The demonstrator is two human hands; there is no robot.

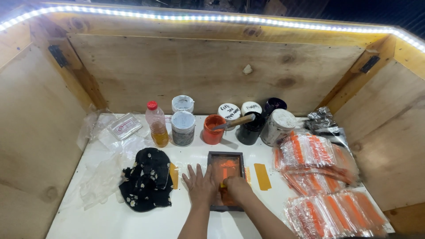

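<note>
A small dark-framed printing screen (226, 157) with orange ink on its mesh lies flat on the white table (133, 221). My left hand (200, 183) presses flat on the table and the frame's left edge, fingers spread. My right hand (235, 186) rests inside the frame, fingers closed around what looks like a small squeegee, mostly hidden by the hand.
Behind the frame stand an orange ink pot (213, 129) with a wooden-handled tool, a black pot (250, 130), lidded jars (183, 127) and a bottle of yellow liquid (157, 124). A black flowered cloth (147, 178) lies left. Stacks of orange-printed plastic bags (316, 159) fill the right. Wooden walls enclose the table.
</note>
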